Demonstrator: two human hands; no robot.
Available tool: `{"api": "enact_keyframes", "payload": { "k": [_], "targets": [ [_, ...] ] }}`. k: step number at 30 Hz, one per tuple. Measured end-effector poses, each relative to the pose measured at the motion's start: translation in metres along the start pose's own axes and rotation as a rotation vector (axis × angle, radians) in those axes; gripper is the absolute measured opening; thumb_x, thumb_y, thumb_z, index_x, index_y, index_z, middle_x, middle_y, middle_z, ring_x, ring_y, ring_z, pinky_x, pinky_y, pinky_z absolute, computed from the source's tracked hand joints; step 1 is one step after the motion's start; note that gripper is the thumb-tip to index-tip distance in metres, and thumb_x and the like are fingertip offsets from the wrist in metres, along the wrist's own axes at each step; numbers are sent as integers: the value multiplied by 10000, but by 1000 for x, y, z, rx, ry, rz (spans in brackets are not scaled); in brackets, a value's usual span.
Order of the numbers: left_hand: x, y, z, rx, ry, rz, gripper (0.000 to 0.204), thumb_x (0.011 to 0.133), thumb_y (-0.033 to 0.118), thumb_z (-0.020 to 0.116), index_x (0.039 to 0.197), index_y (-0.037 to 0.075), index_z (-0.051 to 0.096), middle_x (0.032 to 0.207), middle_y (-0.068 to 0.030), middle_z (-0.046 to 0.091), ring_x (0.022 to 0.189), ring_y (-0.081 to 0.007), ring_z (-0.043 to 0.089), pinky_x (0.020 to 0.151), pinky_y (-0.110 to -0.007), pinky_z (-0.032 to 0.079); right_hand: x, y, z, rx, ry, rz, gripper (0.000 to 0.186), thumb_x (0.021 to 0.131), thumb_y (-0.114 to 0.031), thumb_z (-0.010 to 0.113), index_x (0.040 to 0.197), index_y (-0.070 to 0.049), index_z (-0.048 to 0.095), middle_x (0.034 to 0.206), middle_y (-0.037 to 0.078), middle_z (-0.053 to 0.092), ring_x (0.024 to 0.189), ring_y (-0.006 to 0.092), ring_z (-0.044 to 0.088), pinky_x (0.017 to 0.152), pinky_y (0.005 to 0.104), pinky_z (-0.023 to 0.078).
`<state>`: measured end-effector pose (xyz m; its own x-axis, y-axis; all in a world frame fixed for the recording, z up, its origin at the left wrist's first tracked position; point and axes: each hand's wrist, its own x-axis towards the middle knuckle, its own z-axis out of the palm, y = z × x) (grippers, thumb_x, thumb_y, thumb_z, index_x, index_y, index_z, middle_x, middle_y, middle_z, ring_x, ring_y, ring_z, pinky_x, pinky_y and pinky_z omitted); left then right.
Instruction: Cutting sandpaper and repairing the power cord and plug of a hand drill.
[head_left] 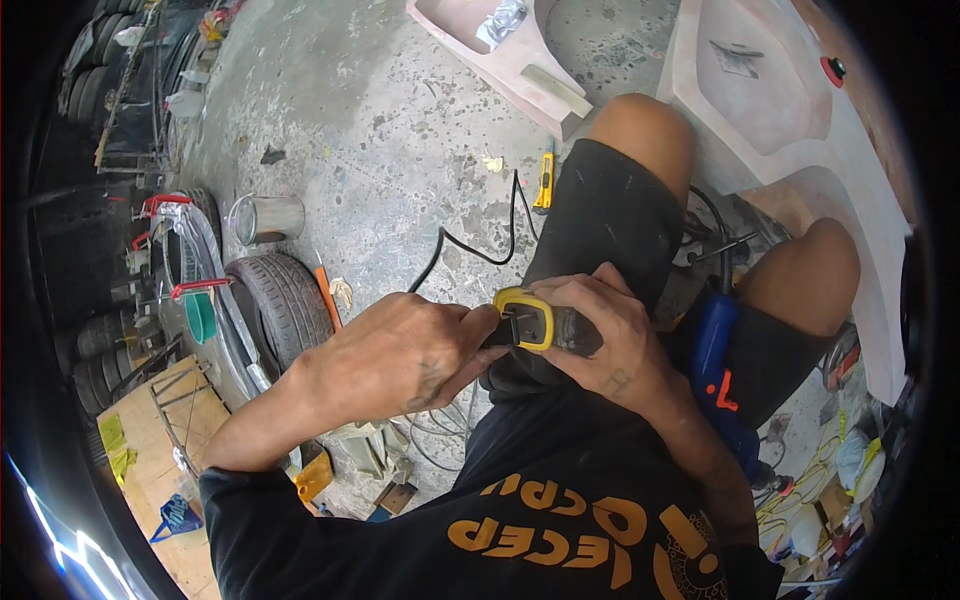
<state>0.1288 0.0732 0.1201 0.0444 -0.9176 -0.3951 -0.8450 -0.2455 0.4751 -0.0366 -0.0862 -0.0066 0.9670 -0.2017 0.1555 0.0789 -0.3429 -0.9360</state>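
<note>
My right hand (612, 335) is wrapped round a dark grey block with a yellow frame (549, 322) at its end, held over my lap. The frame's opening faces my left hand (415, 345). Left fingers and thumb pinch a small black piece (515, 328) at that opening; most of it is hidden, so its kind is unclear. A black cord (470, 248) runs over the floor and disappears behind the left hand. Beside my right forearm, a blue power tool (712, 345) with an orange-red switch rests between my legs.
A yellow utility knife (545, 182) lies by my knee. Large pale moulded panels (640, 130) stand ahead and to the right. To the left are a metal can (270, 219), a tyre (280, 305), red clamps (200, 288) and a wooden board (150, 450). Tangled yellow cords (790, 500) lie lower right.
</note>
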Motion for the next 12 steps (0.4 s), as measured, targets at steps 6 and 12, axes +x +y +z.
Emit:
{"api": "enact_keyframes", "payload": {
  "k": [6,12],
  "targets": [
    [8,-2,7,-17,-30,17,234,955,222,716,993,1,651,598,-154,613,542,-368,644,497,-456,488,-1,3,0,-3,-2,-17,475,742,-54,844,1177,-48,652,1122,116,716,973,307,678,905,402,496],
    [15,-2,12,87,-91,-12,263,976,256,698,999,12,603,571,-154,595,530,-374,642,486,-457,481,1,8,-2,16,-24,-3,496,790,-90,818,1256,-88,647,1096,128,710,982,338,679,945,427,498]
  ]
}}
